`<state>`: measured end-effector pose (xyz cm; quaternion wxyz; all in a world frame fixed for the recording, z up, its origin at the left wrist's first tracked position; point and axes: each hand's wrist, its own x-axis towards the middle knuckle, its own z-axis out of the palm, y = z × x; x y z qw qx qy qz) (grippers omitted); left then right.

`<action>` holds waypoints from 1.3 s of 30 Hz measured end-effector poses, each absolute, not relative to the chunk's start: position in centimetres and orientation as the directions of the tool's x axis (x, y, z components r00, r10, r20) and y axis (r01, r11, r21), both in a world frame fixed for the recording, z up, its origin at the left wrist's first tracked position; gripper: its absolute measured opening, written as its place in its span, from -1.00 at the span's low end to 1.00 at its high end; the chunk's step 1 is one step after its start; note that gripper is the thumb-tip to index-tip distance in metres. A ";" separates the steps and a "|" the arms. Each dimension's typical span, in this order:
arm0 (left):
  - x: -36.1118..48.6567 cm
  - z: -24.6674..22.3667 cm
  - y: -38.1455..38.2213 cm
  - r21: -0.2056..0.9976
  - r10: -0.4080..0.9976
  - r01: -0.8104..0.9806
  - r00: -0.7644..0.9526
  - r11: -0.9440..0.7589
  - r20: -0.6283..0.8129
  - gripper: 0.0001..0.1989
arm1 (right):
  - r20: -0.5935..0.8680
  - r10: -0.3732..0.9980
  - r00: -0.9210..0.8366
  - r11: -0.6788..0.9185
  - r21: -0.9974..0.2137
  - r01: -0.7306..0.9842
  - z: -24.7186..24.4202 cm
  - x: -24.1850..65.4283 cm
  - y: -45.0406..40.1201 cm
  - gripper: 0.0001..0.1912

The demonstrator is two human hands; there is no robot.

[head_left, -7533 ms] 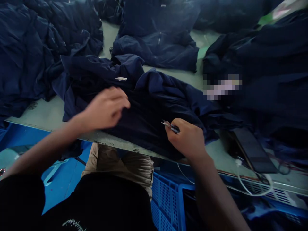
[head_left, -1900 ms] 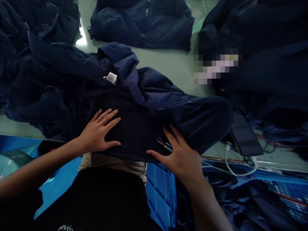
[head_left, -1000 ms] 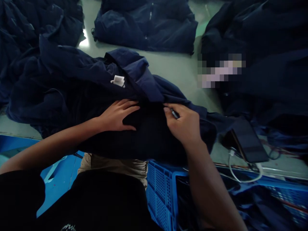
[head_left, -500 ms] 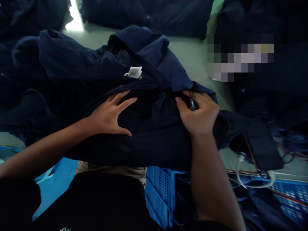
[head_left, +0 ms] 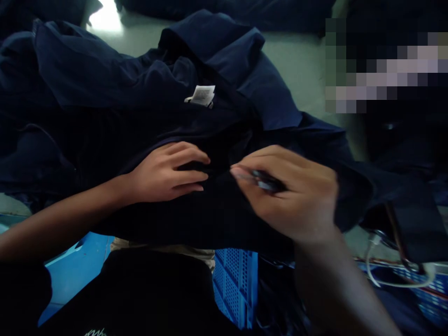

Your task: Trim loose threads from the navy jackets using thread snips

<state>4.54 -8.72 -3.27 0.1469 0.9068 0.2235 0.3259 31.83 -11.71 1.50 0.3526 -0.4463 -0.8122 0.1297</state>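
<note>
A dark navy garment (head_left: 224, 210) lies spread across the table, with a white label (head_left: 203, 95) showing near its middle. My left hand (head_left: 168, 172) rests on the dark cloth below the label, its fingers loosely apart and nothing in them. To the right, my right hand (head_left: 287, 186) is closed, thumb and forefinger pinched together over the garment. A small, dark, partly shiny tool (head_left: 268, 181) sits in its palm under the fingers; motion blurs it, and its kind is unclear.
More dark garments (head_left: 227, 14) lie at the table's far side. A blue plastic crate (head_left: 234, 284) stands below the near edge. At the right are a phone-like object and a white cable (head_left: 399, 283). A pixelated patch covers part of the upper right.
My right hand has left the garment's fold, moved down and closed in a pinch. My left hand's fingers have drawn closer together. The view has shifted slightly.
</note>
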 end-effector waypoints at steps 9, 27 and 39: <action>5.7 -3.5 -9.9 0.365 0.579 0.468 0.757 -0.804 0.304 -0.67 | 0.005 0.839 -0.544 0.400 -0.683 0.611 0.4 31.3 -10.3 -0.82; 5.7 -0.5 -9.9 0.966 0.804 0.058 0.567 -0.253 0.177 -0.97 | -0.192 0.805 -0.562 0.002 -0.946 0.325 2.6 30.7 -9.2 -0.72; 6.4 -0.7 -11.3 0.684 0.768 0.351 0.334 -0.640 0.547 -0.90 | -0.158 0.852 -0.499 -0.116 -0.987 0.114 0.7 30.0 -10.0 -0.77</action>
